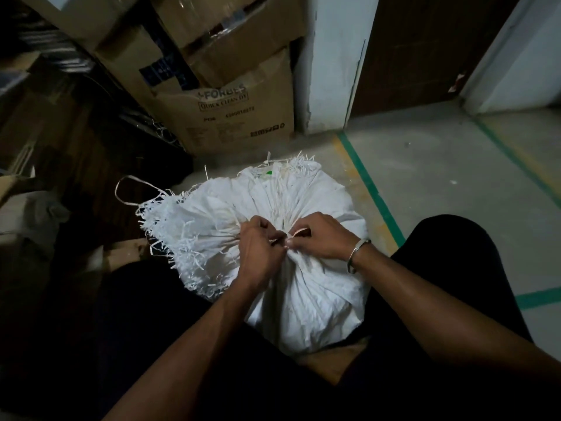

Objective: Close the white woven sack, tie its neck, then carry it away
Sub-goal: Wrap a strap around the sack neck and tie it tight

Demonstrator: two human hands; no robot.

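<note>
The white woven sack [306, 302] stands on the floor between my knees, its neck gathered into pleats. Above the neck the frayed mouth [212, 208] fans out away from me. My left hand [258, 247] and my right hand [321, 238] meet at the neck. Each pinches an end of a pale flat tie strip [299, 232] that goes round the gathered cloth. A loose loop of the same strip [127, 189] hangs off the frayed edge at the left. A metal bangle [356, 253] is on my right wrist.
Stacked cardboard boxes [230, 117] stand right behind the sack. Dark shelving and clutter [45, 132] fill the left side. A brown door [425, 50] and white wall lie at the back right. Concrete floor with green tape lines [370, 183] stretches to the right.
</note>
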